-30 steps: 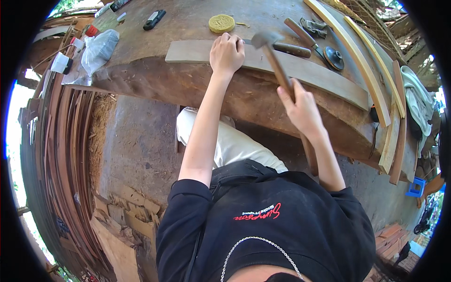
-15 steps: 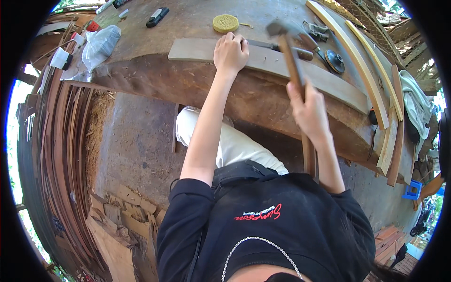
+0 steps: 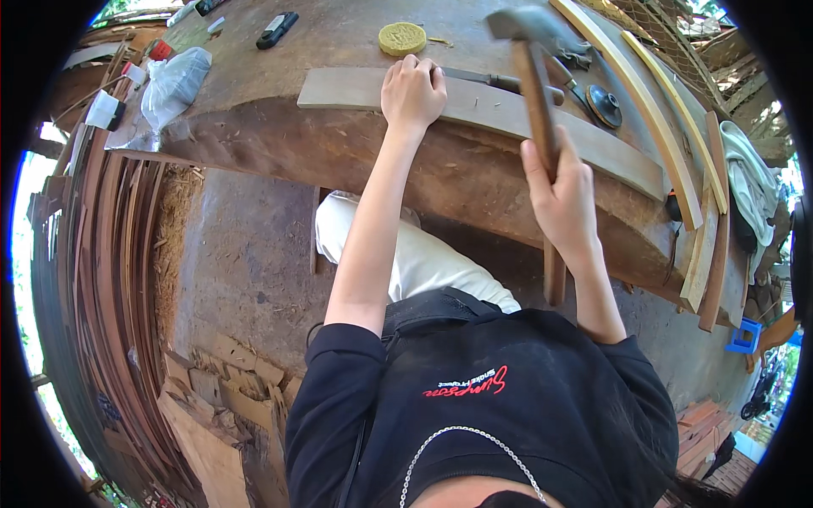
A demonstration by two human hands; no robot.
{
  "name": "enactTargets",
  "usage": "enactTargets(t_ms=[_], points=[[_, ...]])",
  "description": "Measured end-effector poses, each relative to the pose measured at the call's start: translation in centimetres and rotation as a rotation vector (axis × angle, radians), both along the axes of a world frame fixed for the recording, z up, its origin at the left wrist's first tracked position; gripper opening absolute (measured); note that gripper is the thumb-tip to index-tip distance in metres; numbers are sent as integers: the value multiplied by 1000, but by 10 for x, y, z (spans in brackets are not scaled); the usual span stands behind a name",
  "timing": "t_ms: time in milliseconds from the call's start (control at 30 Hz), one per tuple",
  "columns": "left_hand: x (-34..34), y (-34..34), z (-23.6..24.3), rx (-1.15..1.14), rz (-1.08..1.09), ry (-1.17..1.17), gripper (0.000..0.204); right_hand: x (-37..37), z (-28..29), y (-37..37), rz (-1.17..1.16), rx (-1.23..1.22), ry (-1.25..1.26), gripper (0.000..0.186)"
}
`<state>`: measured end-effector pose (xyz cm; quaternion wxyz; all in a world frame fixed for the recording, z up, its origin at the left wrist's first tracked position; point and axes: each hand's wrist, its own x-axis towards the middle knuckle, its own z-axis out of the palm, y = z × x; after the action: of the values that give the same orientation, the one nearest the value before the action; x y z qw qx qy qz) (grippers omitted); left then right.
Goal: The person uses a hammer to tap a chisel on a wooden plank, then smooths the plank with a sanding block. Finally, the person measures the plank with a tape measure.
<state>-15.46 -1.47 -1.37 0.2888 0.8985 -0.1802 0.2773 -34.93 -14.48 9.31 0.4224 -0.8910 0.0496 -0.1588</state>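
Observation:
In my right hand (image 3: 563,199) is the wooden handle of a hammer (image 3: 542,110). Its metal head, smeared by motion, is raised over the far side of the bench; the handle's lower end shows below my hand. My closed left hand (image 3: 413,91) presses on a long, pale wooden board (image 3: 351,89) along the bench's near edge, fingers bent over its far side, fingertips hidden. Two thin nails (image 3: 487,103) stick up from the board between my hands. Behind it lies a tool with a narrow dark blade and wooden handle (image 3: 508,83), partly hidden by the hammer.
On the workbench (image 3: 330,38) sit a yellow round disc (image 3: 402,39), a dark handheld device (image 3: 277,30), a tied plastic bag (image 3: 175,85) and a black round pad (image 3: 603,106). Long wooden strips (image 3: 639,110) lie at right. Stacked planks (image 3: 102,288) stand at left.
The hammer and my right hand have risen, the head moving farther up and away from the board. My left hand stays on the board. The whole view has shifted slightly.

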Motion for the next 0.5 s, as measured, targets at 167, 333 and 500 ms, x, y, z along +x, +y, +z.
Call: enactTargets(t_ms=[167,333,500], points=[[-1,-6,4,-10,-9,1,19,2,-32,-3,-105,30,-62,22],[2,-6,1,-13,-15,-4,19,5,-58,-19,-31,-118,99,32],[3,-2,2,19,19,6,19,5,-11,-12,-88,83,-54,27]])
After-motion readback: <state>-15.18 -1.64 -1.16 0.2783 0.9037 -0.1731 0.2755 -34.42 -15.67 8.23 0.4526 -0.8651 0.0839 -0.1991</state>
